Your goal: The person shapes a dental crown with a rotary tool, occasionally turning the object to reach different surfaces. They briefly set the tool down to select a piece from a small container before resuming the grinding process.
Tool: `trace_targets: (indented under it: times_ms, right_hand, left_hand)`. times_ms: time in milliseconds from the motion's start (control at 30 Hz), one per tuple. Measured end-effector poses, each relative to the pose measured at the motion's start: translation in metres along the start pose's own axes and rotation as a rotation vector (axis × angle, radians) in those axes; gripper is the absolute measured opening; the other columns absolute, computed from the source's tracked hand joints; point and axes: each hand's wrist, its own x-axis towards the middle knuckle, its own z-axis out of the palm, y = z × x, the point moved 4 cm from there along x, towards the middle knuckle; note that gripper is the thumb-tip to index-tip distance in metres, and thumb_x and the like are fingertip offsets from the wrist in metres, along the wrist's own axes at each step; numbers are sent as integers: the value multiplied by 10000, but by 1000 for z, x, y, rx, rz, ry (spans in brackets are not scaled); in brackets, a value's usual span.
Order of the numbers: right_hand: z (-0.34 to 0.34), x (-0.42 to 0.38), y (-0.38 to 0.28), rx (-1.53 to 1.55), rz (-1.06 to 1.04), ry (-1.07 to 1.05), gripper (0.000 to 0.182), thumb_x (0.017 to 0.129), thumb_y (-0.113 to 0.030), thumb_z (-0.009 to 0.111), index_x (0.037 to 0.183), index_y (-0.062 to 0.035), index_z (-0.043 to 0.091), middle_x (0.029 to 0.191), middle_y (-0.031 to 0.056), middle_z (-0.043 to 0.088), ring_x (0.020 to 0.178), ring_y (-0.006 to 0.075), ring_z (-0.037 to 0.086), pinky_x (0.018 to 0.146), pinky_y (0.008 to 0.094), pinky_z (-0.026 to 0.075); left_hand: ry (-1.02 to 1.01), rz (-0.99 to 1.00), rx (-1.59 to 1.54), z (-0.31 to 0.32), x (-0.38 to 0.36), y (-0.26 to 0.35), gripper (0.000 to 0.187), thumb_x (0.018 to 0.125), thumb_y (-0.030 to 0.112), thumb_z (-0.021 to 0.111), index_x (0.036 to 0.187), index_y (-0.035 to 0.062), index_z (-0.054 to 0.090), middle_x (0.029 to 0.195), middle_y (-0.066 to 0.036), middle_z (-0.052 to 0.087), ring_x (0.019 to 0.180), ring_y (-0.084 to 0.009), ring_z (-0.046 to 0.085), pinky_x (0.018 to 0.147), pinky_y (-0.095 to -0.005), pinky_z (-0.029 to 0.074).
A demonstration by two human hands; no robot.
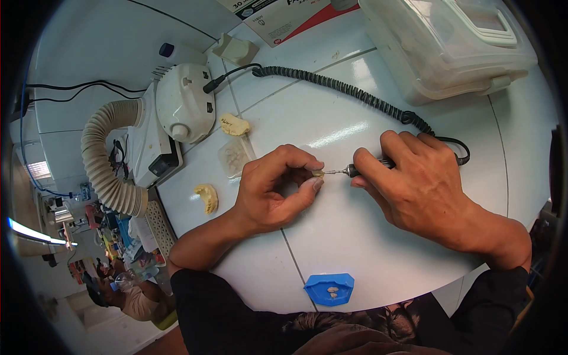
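My left hand (273, 192) pinches a small yellowish piece (319, 173) between thumb and fingertips; its exact kind is mostly hidden. From the right, my right hand (423, 183) grips a rotary handpiece (354, 170), its thin metal bur pointing left at the piece and seeming to touch it. A coiled black cord (337, 84) runs from the handpiece to a white control unit (188, 103). Left of my left hand lie two yellow dental casts, an upper one (235, 125) and a curved lower one (208, 199). Near the table's front edge sits a blue tray (313, 283) with small pale pieces inside.
A clear plastic container (227, 158) stands beside the casts. A ribbed suction hose (94, 160) bends along the left. At the back right is a large translucent box (426, 74), with a printed carton (284, 23) behind. Another person (139, 302) sits at far left.
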Motion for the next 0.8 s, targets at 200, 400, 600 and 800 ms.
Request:
trace_targets:
  times_ms: [200, 400, 600, 800]
  right_hand:
    - [1, 0, -1, -27, -32, 17, 231, 1020, -322, 720, 1078, -99, 701, 815, 77, 571, 707, 232, 628, 630, 385, 504]
    - [3, -1, -2, -42, -39, 26, 246, 1018, -323, 719, 1097, -90, 709, 817, 77, 577, 699, 226, 624, 622, 376, 494]
    - [2, 0, -3, -53, -46, -2, 269, 1013, -327, 724, 1117, -79, 721, 802, 72, 570, 678, 219, 611, 613, 368, 482]
    - [1, 2, -4, -53, -56, 19, 285, 1008, -341, 733, 1107, -74, 734, 801, 70, 573, 673, 217, 608, 610, 368, 478]
  left_hand:
    - [-22, 36, 45, -1, 1, 2, 302, 892, -51, 814, 1183, -15, 739, 1021, -87, 763, 855, -124, 743, 744, -257, 612]
    - [-43, 41, 46, -1, 2, 3, 325, 896, -52, 827, 1209, -23, 744, 1013, -91, 766, 855, -127, 752, 734, -258, 618]
    - [-34, 6, 40, 0, 1, 4, 308, 910, -40, 829, 1209, -25, 751, 1004, -88, 769, 853, -128, 756, 742, -255, 624]
    - [-82, 4, 53, -2, 3, 5, 306, 919, -30, 824, 1218, -24, 756, 1008, -93, 768, 868, -133, 758, 751, -268, 628]
